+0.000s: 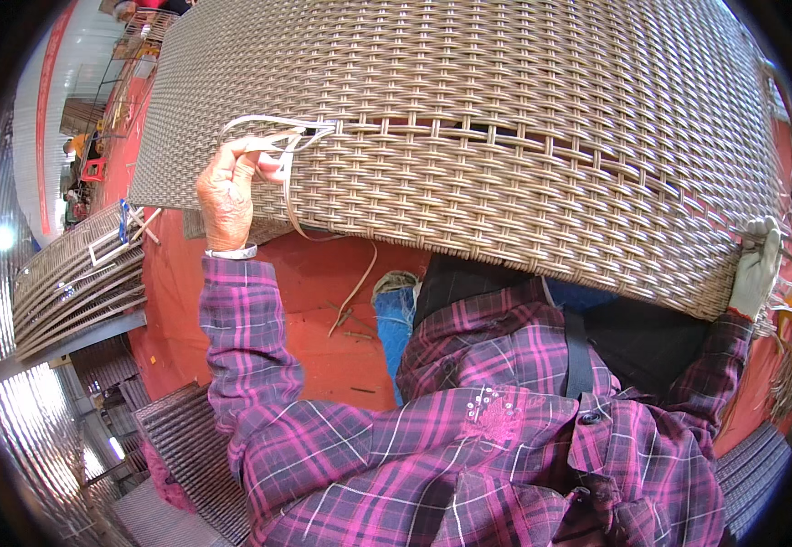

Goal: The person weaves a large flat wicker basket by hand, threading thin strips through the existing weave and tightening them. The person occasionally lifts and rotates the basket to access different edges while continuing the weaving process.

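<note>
A large brown woven wicker panel [469, 191] lies across in front of me, with a long narrow gap [505, 137] in its weave. My left hand [232, 187], bare, is pinched on a pale flat weaving strand [273, 119] at the gap's left end. The strand loops there, and a tail of it hangs past the panel's near edge toward the floor. At the panel's right edge is my right hand [758, 264] in a light glove. Its fingers are bent at the edge; what they hold, if anything, is hidden.
Stacked curved wicker pieces [82, 273] stand at the left. Ribbed dark panels [191, 456] lie lower left. The floor [314, 356] is red with scattered scraps. A red stool [93, 170] and other people's things are far left. Loose strands [788, 387] hang at the right.
</note>
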### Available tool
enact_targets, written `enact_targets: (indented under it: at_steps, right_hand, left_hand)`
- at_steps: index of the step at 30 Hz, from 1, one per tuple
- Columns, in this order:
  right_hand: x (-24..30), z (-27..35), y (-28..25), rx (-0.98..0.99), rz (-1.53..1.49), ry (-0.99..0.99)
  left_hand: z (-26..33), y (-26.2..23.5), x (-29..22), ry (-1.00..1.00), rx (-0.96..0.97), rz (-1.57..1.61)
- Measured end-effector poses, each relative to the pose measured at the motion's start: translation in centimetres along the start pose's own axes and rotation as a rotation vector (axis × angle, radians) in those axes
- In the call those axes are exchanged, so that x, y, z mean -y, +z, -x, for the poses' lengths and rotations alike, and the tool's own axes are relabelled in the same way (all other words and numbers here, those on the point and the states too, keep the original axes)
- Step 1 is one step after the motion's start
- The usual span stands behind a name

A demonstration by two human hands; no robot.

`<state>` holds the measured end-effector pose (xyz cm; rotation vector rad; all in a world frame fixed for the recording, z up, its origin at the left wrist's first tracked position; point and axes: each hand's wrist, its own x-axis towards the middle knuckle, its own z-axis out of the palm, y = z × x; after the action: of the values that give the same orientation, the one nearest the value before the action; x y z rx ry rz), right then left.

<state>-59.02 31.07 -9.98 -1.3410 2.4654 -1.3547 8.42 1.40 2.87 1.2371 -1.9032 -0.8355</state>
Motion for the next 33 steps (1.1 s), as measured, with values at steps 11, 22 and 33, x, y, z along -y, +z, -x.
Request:
enact_targets:
  at_steps: [11,22,33]
  right_hand:
    - [3.5,0.1,0.8,-0.066,-0.136,0.051]
    - [6.0,-1.7,0.9,0.144,-1.429,0.247]
    - [4.4,-2.5,0.8,0.033,-1.009,0.371]
  left_hand:
    - [-1.5,-2.1,-2.9,-0.249,0.563,-0.09]
    - [1.0,1.4,1.1,0.048,-0.074,-1.212]
    - [3.8,11.8,1.5,0.13,-0.355,-1.04]
